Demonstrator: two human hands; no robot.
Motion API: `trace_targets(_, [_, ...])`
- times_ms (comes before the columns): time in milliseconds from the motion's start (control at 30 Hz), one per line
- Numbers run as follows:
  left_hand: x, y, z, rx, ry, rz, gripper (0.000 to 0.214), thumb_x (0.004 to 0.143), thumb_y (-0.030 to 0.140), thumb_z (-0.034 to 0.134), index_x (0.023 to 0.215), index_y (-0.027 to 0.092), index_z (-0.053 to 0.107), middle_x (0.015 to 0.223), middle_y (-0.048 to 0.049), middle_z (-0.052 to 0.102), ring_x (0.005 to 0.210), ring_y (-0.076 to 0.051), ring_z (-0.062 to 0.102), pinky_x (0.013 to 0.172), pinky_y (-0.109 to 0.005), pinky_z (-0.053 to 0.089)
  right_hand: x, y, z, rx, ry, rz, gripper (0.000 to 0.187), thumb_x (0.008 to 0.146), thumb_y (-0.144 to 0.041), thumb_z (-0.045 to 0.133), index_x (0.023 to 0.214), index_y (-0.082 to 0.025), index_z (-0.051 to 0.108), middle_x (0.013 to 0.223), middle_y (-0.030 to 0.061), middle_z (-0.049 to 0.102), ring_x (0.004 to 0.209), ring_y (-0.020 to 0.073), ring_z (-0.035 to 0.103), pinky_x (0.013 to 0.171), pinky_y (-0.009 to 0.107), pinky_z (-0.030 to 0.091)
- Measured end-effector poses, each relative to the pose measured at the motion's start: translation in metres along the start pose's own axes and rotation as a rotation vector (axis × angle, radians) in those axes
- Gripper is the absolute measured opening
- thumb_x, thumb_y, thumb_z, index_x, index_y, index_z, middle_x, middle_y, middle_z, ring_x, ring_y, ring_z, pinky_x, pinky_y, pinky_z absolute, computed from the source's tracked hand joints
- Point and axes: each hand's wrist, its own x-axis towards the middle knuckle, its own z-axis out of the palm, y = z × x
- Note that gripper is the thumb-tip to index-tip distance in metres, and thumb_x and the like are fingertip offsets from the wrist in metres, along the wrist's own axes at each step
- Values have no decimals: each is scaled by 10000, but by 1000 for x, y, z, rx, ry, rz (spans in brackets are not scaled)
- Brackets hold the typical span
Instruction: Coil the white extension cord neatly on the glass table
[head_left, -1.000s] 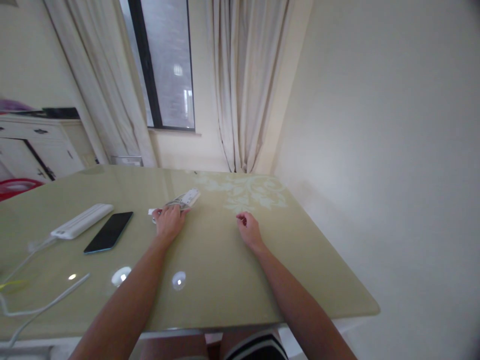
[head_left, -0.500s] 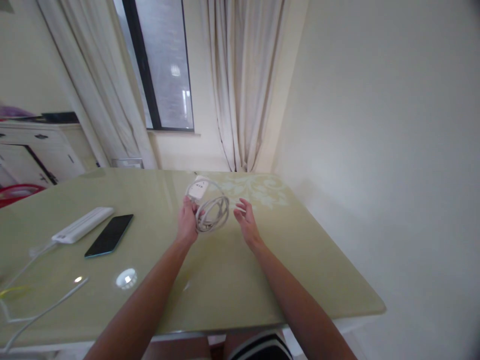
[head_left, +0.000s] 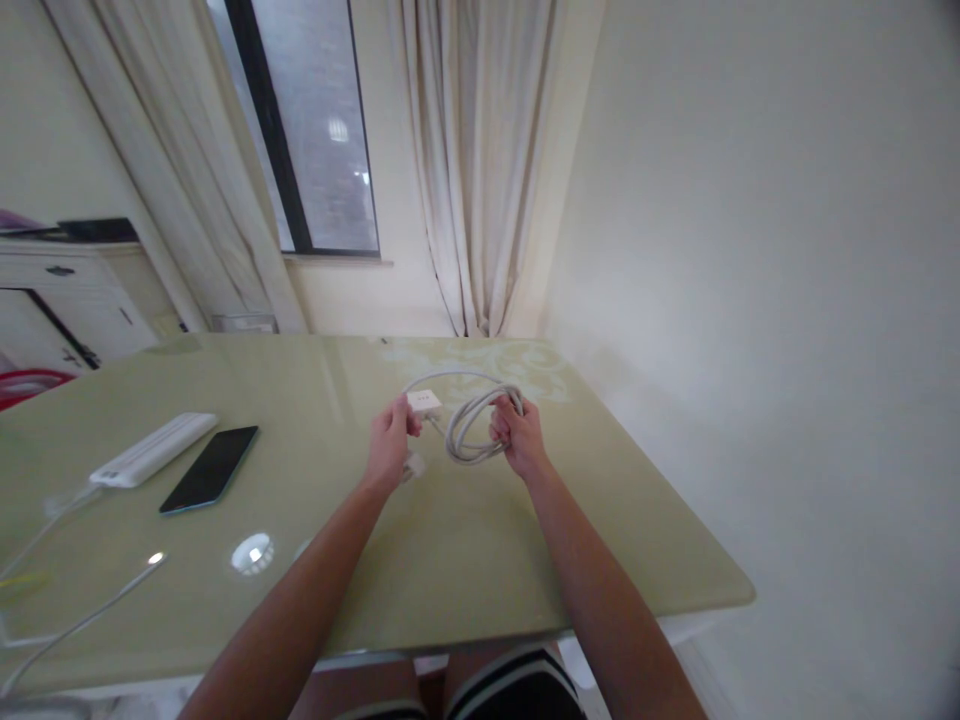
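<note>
Above the table (head_left: 450, 560), a white power strip (head_left: 425, 402) with small dark slots shows just beyond my left hand (head_left: 390, 435). The fingers of that hand are closed on the cable by the strip; the exact grip is partly hidden. A white plug (head_left: 413, 465) hangs below the hand, slightly blurred. My right hand (head_left: 519, 435) is wrapped round the looped grey-white power cable (head_left: 463, 432), gripping the right side of the coil. One length of cable arches between the two hands.
To the left lie a black phone (head_left: 210, 470) and a long white power bank (head_left: 154, 450) with a lead. Nearer the front is a white charging cable (head_left: 90, 625). A wall (head_left: 787, 350) borders the right, curtains (head_left: 476, 170) the back.
My right hand, open and apart from the coil before, has closed on it. The coil has moved right, out of my left hand, and a strand now stretches between the hands.
</note>
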Motion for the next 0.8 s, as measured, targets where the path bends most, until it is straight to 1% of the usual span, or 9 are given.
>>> trace_targets(133, [12, 7, -25, 244, 0, 208, 470, 951, 592, 561, 688, 202, 579, 591, 23, 457, 568, -136, 424, 556, -253, 332, 1, -15, -13, 178, -55, 111, 490, 737, -561, 893, 726, -203, 558, 497, -130, 277, 408, 24, 170, 342, 134, 202])
trace_targets(233, [19, 4, -33, 336, 96, 231, 373, 924, 551, 618, 823, 195, 660, 627, 30, 482, 585, -140, 430, 572, -255, 342, 2, -16, -18, 262, -55, 244, 555, 808, -561, 846, 667, -219, 431, 495, -129, 241, 411, 29, 121, 337, 130, 155])
trace_targets(333, [20, -7, -28, 497, 98, 207, 388, 986, 514, 513, 983, 180, 710, 725, -14, 596, 670, -179, 538, 665, -285, 438, 3, -6, -17, 327, -37, 336, 586, 860, -627, 768, 663, -224, 391, 481, -128, 225, 407, 33, 91, 335, 138, 120])
trace_targets(400, [18, -14, -22, 626, 30, 197, 428, 1018, 451, 435, 1151, 159, 718, 907, -89, 697, 844, -237, 637, 816, -351, 506, 3, 2, -14, 370, -7, 321, 600, 882, -661, 723, 658, -224, 379, 477, -126, 216, 408, 35, 80, 338, 146, 99])
trace_targets(467, [14, -16, -18, 717, -24, 237, 479, 1033, 414, 394, 1314, 150, 678, 1139, -152, 714, 1081, -289, 650, 989, -420, 498, 4, 6, -11, 408, 20, 289, 608, 900, -668, 696, 646, -222, 369, 477, -122, 207, 410, 38, 82, 344, 149, 96])
trace_targets(533, [7, -12, -17, 717, -91, 336, 528, 1061, 416, 327, 1412, 160, 627, 1317, -163, 673, 1258, -292, 595, 1107, -444, 444, 5, 4, -11, 444, 31, 269, 604, 911, -653, 694, 639, -219, 374, 482, -121, 203, 410, 39, 92, 353, 146, 111])
trace_targets(600, [-1, -5, -18, 650, -235, 469, 561, 1083, 436, 259, 1443, 177, 604, 1408, -146, 642, 1338, -272, 554, 1160, -441, 400, 5, 1, -14, 478, 32, 254, 588, 915, -626, 710, 640, -217, 388, 484, -122, 213, 408, 39, 110, 360, 140, 134])
trace_targets(700, [-16, 2, -10, 622, -517, 598, 525, 1069, 510, 353, 1375, 208, 653, 1307, -130, 705, 1245, -261, 617, 1107, -408, 431, 5, -1, -18, 498, 43, 206, 570, 902, -604, 740, 653, -217, 403, 477, -128, 210, 403, 42, 124, 368, 130, 164])
trace_targets(800, [-26, 4, 6, 734, -550, 533, 439, 1055, 514, 416, 1102, 226, 744, 991, -111, 750, 950, -235, 686, 881, -338, 492, 5, 4, -20, 462, 96, 130, 558, 879, -637, 745, 689, -224, 423, 488, -132, 207, 398, 45, 153, 375, 132, 204])
